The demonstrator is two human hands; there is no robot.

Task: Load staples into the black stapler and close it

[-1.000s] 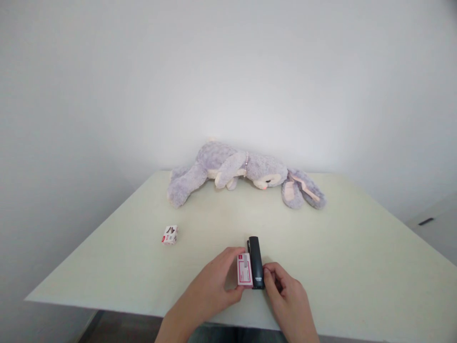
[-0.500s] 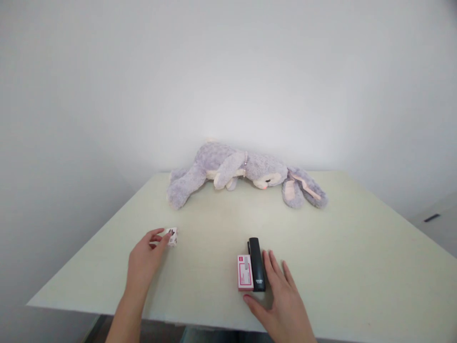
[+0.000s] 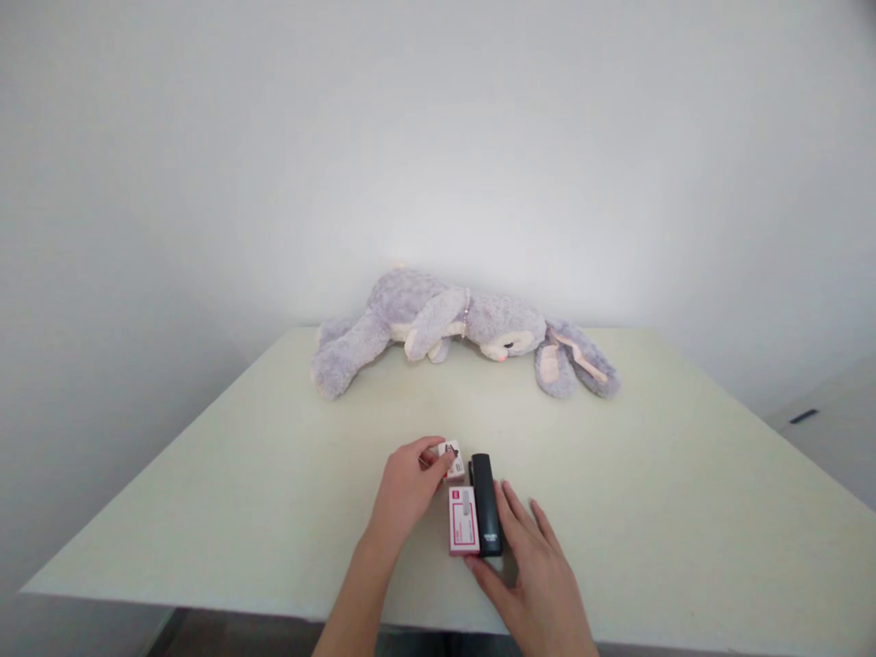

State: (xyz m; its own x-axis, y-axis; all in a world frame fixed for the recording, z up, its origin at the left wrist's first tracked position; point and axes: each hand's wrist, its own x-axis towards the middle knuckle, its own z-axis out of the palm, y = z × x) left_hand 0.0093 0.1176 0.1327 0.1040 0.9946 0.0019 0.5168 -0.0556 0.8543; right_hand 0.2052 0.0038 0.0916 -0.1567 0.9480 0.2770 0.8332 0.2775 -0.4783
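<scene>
Half a second ago the left hand [image 3: 405, 484] was out at the left side of the counter [image 3: 205, 511], touching a small white box [image 3: 453, 459]. Now that hand has come back to the middle with the small white box pinched between thumb and fingertips, held just behind a pink-and-white box [image 3: 464, 521]. The right hand [image 3: 530, 570] has barely shifted: it lies open and flat, fingers spread along the right side of a black stapler [image 3: 484, 505], thumb near its front end.

The stapler is long, narrow and smooth, matte black plastic with a small pale label. The pink-and-white box is flat, rectangular cardboard, lying tight against the stapler's left side (the two touch along their length). The small box is cube-like, white with red print.

The counter is pale, smooth and matte. At its far edge, well apart from the hands, a grey plush rabbit [image 3: 438, 324] lies on its side, fluffy, with cream patches and long ears, against a plain white wall [image 3: 438, 137].
</scene>
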